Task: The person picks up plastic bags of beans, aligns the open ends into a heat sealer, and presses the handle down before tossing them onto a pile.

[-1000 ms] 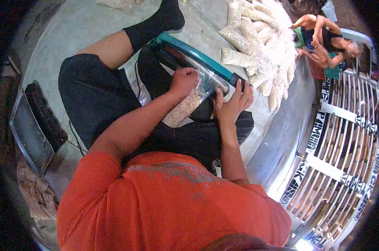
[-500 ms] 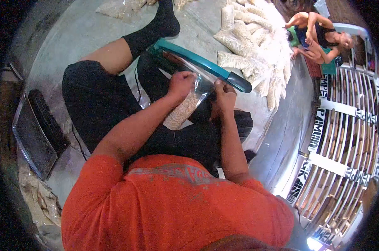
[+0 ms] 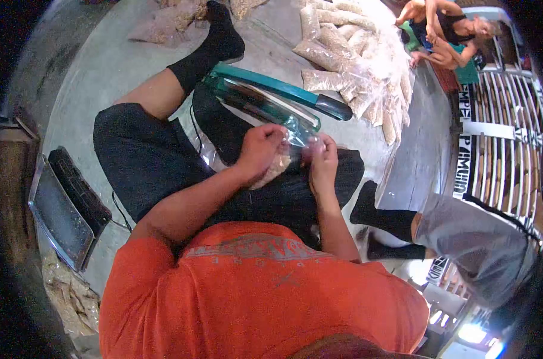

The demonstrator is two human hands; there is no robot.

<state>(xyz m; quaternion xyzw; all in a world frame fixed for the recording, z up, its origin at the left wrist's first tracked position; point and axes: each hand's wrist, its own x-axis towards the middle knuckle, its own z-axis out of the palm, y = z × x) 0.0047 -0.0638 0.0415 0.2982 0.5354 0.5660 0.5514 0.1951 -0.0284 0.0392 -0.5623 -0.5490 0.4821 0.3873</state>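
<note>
Between my two hands is a clear plastic bag [image 3: 278, 168] partly filled with pale, bean-like pieces. My left hand [image 3: 263, 149] has its fingers closed on the left side of the bag's upper part and hides some of the filling. My right hand [image 3: 323, 154], slightly blurred, pinches the right side of the bag's top. Just beyond both hands lies a teal heat sealer [image 3: 265, 82] with a long arm and a black end. Its arm stands apart from the base, and the bag's top is close to the base's near edge.
Many filled bags [image 3: 337, 51] are piled beyond the sealer, with more bags [image 3: 170, 24] at the far left. A dark tray-like object [image 3: 65, 206] lies left. One person [image 3: 442, 36] sits at the upper right; another's grey shorts [image 3: 472, 245] show at right, before slatted racks [image 3: 499, 155].
The bag and my hands have come down slightly, and my right hand has moved lower beside the bag's top. A person's legs in grey shorts have entered at right. The view has shifted.
</note>
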